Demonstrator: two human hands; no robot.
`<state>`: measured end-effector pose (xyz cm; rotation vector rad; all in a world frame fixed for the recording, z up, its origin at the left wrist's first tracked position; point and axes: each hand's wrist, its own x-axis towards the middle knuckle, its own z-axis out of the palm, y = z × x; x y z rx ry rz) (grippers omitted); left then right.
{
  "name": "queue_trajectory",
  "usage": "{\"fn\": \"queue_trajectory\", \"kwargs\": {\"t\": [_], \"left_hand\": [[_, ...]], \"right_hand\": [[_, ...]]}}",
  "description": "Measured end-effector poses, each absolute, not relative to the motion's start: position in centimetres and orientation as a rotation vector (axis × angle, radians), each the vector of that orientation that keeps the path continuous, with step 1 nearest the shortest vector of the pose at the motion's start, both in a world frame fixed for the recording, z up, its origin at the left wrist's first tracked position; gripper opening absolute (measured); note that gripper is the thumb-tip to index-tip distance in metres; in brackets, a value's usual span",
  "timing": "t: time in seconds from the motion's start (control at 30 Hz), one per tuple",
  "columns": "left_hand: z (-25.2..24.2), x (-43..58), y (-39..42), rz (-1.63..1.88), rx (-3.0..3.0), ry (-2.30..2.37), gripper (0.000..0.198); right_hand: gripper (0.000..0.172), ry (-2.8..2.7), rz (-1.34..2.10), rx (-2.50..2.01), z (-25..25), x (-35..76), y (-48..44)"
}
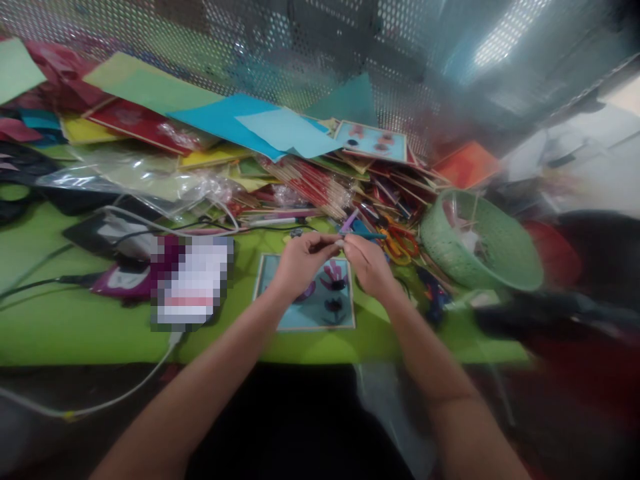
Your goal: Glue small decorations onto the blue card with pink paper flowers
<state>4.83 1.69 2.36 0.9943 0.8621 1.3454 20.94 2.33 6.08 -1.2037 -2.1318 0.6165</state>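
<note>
My left hand [304, 262] and my right hand [369, 265] meet at the fingertips above a light blue card [300, 316]. The fingers of both are pinched together around something small and pale, too small to make out. A slim teal stick [371, 235] runs along the top of my right hand, which seems to grip it. On the card below are a purple paper flower [334, 272] and a dark flower shape [333, 306]. Another purple piece [309, 291] shows partly behind my left wrist.
A phone [193, 283] with a white cable lies at left beside a purple device [123, 279]. Orange-handled scissors [400, 241] and a green basket [480, 250] stand at right. Coloured paper sheets [225, 123], sticks [320, 187] and plastic wrap pile up along the mesh wall.
</note>
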Motion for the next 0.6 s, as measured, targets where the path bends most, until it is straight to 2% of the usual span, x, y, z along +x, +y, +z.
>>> {"fn": "queue_trajectory", "kwargs": {"t": [0.1, 0.3, 0.6], "left_hand": [[2.57, 4.84, 1.62, 1.362, 0.965, 0.840, 0.034], [2.23, 4.67, 1.66, 1.399, 1.152, 0.906, 0.024], [1.94, 4.72, 1.84, 1.405, 1.097, 0.895, 0.028]], "right_hand": [[0.031, -2.053, 0.721, -1.165, 5.90, 20.93, 2.41], [0.033, -2.039, 0.762, -1.192, 5.92, 20.77, 2.53], [0.032, -2.043, 0.773, -1.176, 5.80, 20.85, 2.63]]}}
